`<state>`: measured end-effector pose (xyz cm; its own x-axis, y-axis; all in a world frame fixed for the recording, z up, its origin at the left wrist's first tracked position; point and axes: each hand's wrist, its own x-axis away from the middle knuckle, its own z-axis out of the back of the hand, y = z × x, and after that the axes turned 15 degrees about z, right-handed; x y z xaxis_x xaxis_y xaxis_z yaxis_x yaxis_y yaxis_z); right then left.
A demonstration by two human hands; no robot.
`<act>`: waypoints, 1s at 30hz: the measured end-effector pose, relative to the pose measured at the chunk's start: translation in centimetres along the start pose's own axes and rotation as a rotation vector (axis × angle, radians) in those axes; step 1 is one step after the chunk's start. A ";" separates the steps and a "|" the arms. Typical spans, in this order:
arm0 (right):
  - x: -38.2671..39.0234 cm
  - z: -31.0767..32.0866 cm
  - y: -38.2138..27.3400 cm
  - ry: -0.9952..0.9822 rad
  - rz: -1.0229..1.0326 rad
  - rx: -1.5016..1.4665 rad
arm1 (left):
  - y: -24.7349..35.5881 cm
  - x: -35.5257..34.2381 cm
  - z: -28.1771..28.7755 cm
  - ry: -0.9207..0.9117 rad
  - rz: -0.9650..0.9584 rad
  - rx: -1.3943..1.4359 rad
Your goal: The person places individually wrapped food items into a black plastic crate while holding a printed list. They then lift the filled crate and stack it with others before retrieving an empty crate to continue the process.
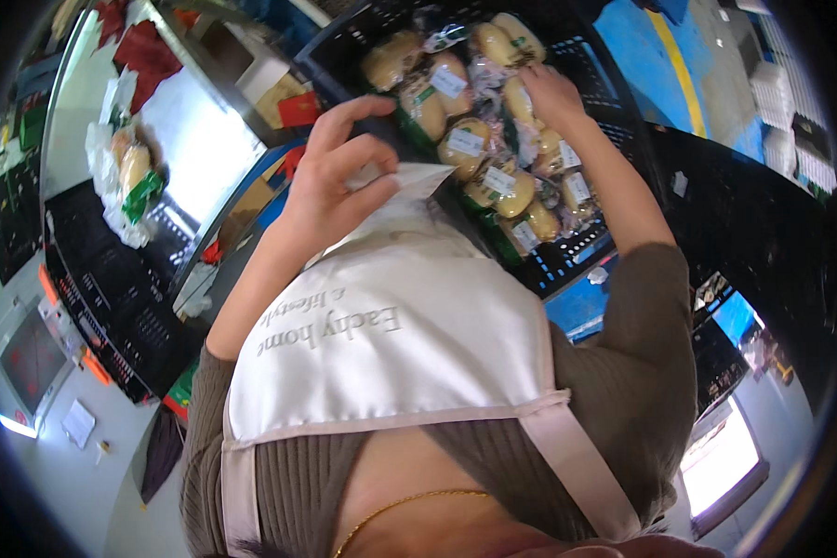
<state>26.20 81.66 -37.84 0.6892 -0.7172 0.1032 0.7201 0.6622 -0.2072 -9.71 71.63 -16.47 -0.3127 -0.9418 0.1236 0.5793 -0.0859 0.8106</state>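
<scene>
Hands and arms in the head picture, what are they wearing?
Both hands, the left hand and the right hand, are bare: no gloves, and no rings or watch that I can see. The ribbed olive-brown sleeves are pushed up, leaving the forearms bare. A pale satin apron with printed lettering and wide straps covers the front.

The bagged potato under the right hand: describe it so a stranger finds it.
Start at the black crate of bagged potatoes. At its far right side the right hand reaches in. The bagged potato lies under those fingers, the only one being touched.
</scene>
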 end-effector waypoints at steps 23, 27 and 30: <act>-3.4 11.0 -10.8 0.485 -0.251 -1.339 | -1.0 0.0 -1.2 0.179 0.478 0.244; -5.9 8.1 4.0 0.102 -0.101 -0.331 | -2.5 0.8 0.2 0.181 0.317 0.226; -9.2 7.1 5.9 -0.157 0.012 0.048 | -1.4 1.1 1.0 0.165 0.265 0.179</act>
<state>24.67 93.66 -33.07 0.6993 -0.6688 0.2523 0.7120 0.6829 -0.1632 -11.57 71.03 -16.89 -0.0355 -0.9648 0.2607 0.4781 0.2127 0.8522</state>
